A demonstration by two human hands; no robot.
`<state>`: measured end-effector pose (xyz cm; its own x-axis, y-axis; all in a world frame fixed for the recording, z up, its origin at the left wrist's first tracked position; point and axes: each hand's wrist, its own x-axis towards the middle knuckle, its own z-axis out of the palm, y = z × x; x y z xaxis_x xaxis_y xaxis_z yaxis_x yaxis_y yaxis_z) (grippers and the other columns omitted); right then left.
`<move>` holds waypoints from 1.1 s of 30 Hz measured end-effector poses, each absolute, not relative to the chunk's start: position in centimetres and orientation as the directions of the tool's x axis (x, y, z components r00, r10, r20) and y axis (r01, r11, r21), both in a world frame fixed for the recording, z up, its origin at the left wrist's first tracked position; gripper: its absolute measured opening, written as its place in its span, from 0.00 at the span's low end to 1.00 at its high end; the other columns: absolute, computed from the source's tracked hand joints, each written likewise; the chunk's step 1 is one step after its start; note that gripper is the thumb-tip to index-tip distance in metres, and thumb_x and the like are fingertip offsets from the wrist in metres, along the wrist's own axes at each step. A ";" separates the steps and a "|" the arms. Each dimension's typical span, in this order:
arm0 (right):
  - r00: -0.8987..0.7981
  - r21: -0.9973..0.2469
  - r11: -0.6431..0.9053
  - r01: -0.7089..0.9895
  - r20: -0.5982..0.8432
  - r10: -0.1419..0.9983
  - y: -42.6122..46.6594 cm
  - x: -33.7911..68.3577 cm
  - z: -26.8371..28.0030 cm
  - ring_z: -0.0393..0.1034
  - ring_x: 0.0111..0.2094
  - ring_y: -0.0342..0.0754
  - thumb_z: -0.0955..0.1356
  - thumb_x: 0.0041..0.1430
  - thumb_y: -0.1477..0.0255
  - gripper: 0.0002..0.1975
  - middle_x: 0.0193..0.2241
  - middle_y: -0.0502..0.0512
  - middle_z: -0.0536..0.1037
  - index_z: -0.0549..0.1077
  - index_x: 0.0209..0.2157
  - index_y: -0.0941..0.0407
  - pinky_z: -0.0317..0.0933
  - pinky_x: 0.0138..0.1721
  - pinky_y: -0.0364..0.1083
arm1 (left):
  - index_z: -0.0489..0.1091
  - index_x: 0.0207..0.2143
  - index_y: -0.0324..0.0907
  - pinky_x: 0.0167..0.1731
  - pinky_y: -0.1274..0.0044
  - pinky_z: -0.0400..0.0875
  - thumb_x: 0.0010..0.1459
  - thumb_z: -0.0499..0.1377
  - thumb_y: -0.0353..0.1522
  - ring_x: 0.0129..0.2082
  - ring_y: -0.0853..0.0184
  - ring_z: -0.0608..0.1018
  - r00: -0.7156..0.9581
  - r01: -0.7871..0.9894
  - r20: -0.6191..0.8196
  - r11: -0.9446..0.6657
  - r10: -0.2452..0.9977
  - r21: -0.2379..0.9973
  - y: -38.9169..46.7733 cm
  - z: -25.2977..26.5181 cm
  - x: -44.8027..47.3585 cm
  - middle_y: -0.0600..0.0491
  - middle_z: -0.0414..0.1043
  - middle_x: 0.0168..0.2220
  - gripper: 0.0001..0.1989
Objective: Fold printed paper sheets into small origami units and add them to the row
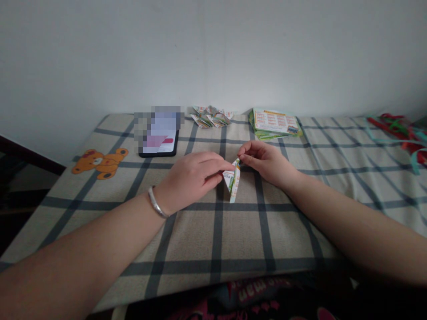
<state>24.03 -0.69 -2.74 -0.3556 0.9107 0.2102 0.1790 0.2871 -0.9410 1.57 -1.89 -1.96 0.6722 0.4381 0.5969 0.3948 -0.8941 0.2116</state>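
Note:
A small piece of folded printed paper [233, 180] is held between my two hands over the middle of the checked cloth. My left hand [196, 175], with a silver bracelet at the wrist, pinches the paper's left side, its thumb and fingers closed. At the paper's upper tip, the thumb and fingertips of my right hand [262, 159] are pinched together. The paper points downward in a narrow strip, with a triangular flap on its left. Parts of its upper edge are hidden behind my fingers.
Several folded paper pieces [211, 118] lie by the wall. To their right is a stack of printed leaflets [275, 122]. A phone [162, 135] rests at the back left, near an orange bear cutout [102, 163]. Red and green ribbons [400, 133] lie at the far right.

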 end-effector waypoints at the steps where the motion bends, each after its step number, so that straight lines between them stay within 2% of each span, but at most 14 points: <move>1: -0.356 -0.937 0.295 0.186 0.215 0.909 -0.7 24.0 -2.8 0.66 0.31 0.41 0.69 0.56 0.68 0.06 0.28 0.47 0.72 0.70 0.31 0.56 0.61 0.35 0.43 | 0.73 0.42 0.41 0.40 0.76 0.72 0.59 0.59 0.24 0.38 0.68 0.77 0.671 0.388 0.605 -0.898 0.429 0.207 -1.9 -1.9 1.6 0.53 0.76 0.39 0.09; 6: -0.366 -0.948 0.265 0.177 0.187 0.912 -0.7 24.0 -2.8 0.69 0.32 0.42 0.69 0.56 0.69 0.05 0.30 0.48 0.74 0.71 0.33 0.55 0.63 0.36 0.44 | 0.75 0.38 0.41 0.36 0.75 0.72 0.60 0.58 0.26 0.36 0.67 0.76 0.624 0.425 0.669 -0.894 0.404 0.144 -2.1 -1.4 1.5 0.52 0.74 0.37 0.07; 10: -0.362 -0.964 0.221 0.147 0.156 0.919 -0.8 24.0 -2.7 0.71 0.33 0.42 0.70 0.54 0.69 0.07 0.30 0.48 0.75 0.70 0.34 0.55 0.64 0.38 0.44 | 0.75 0.37 0.42 0.37 0.74 0.72 0.60 0.57 0.26 0.38 0.66 0.76 0.600 0.471 0.704 -0.879 0.380 0.073 -2.3 -1.2 1.3 0.51 0.74 0.38 0.07; 16: -0.357 -0.952 0.252 0.171 0.179 0.917 -1.1 23.9 -2.5 0.71 0.33 0.42 0.69 0.58 0.67 0.07 0.30 0.49 0.75 0.71 0.33 0.55 0.63 0.38 0.43 | 0.71 0.37 0.38 0.44 0.72 0.73 0.57 0.56 0.23 0.42 0.65 0.78 0.570 0.507 0.679 -0.848 0.462 0.152 -2.6 -1.0 1.4 0.50 0.77 0.41 0.07; 20: -0.384 -0.936 0.294 0.192 0.204 0.900 -1.4 24.0 -2.0 0.70 0.33 0.43 0.68 0.60 0.64 0.09 0.30 0.49 0.76 0.72 0.31 0.55 0.63 0.37 0.43 | 0.70 0.37 0.39 0.40 0.73 0.74 0.58 0.55 0.27 0.38 0.65 0.79 0.572 0.550 0.647 -0.821 0.504 0.153 -2.8 -0.9 1.4 0.52 0.77 0.37 0.06; 25: -0.423 -0.871 0.417 0.259 0.286 0.860 -1.9 24.4 -1.5 0.70 0.35 0.46 0.60 0.66 0.57 0.20 0.32 0.52 0.78 0.74 0.32 0.55 0.63 0.40 0.46 | 0.70 0.34 0.41 0.36 0.75 0.71 0.59 0.54 0.29 0.34 0.67 0.78 0.559 0.611 0.619 -0.778 0.552 0.143 -2.8 -1.0 1.5 0.54 0.77 0.33 0.06; 27: -0.439 -0.838 0.461 0.291 0.311 0.843 -2.1 24.3 -1.5 0.70 0.35 0.46 0.63 0.63 0.56 0.17 0.33 0.52 0.78 0.74 0.34 0.55 0.63 0.39 0.46 | 0.70 0.34 0.41 0.33 0.76 0.70 0.59 0.54 0.30 0.32 0.68 0.78 0.545 0.630 0.620 -0.764 0.564 0.142 -2.8 -1.1 1.5 0.55 0.77 0.32 0.05; 30: -0.451 -0.737 0.540 0.405 0.353 0.820 -2.3 24.1 -1.5 0.70 0.32 0.45 0.70 0.57 0.64 0.09 0.32 0.52 0.78 0.74 0.35 0.55 0.62 0.34 0.44 | 0.70 0.34 0.41 0.30 0.77 0.68 0.60 0.54 0.30 0.29 0.69 0.77 0.545 0.638 0.610 -0.757 0.575 0.143 -2.8 -1.3 1.5 0.56 0.76 0.30 0.05; 33: -0.421 -0.664 0.573 0.481 0.398 0.815 -2.4 23.8 -1.6 0.69 0.29 0.44 0.70 0.57 0.68 0.05 0.29 0.52 0.77 0.74 0.33 0.56 0.61 0.31 0.44 | 0.69 0.36 0.41 0.28 0.77 0.68 0.61 0.55 0.32 0.28 0.69 0.77 0.545 0.628 0.623 -0.766 0.562 0.142 -2.8 -1.4 1.5 0.56 0.76 0.30 0.05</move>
<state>23.84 -2.40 -1.64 -0.4211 0.8150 0.3980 0.4811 0.5727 -0.6637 1.51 -2.75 -1.44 0.5450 0.5617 0.6225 0.6275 -0.7656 0.1415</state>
